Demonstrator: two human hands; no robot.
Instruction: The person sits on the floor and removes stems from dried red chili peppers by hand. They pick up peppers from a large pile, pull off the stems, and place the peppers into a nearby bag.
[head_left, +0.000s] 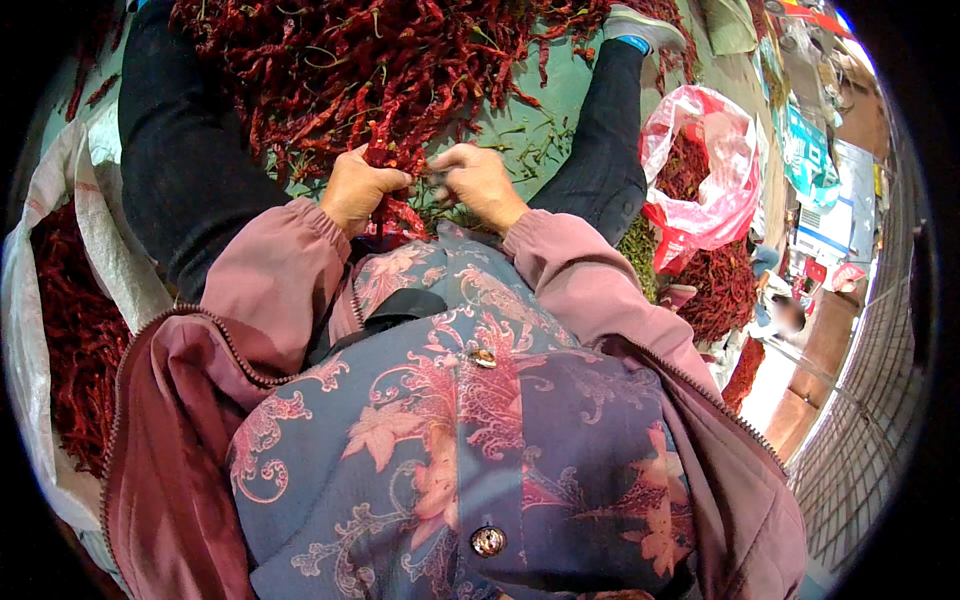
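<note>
My left hand (361, 189) is closed around a small bunch of dried red chili peppers (396, 154), whose ends stick out above and below the fist. Just right of the bunch is my right hand (480, 184), its fingers curled and blurred. Whether those fingers pinch a stem or a pepper cannot be made out. Beyond both hands a large heap of dried red chilies (337, 67) spreads between my outstretched legs. Loose green stems (536, 146) are scattered on the greenish floor right of the heap.
At the left stands a white woven sack (105, 172) of dried chilies (82, 330). A pink and white plastic bag (712, 217) holds more beside my right leg, near a chili pile (716, 292) and green stems (637, 259). Another person (780, 311) is farther right.
</note>
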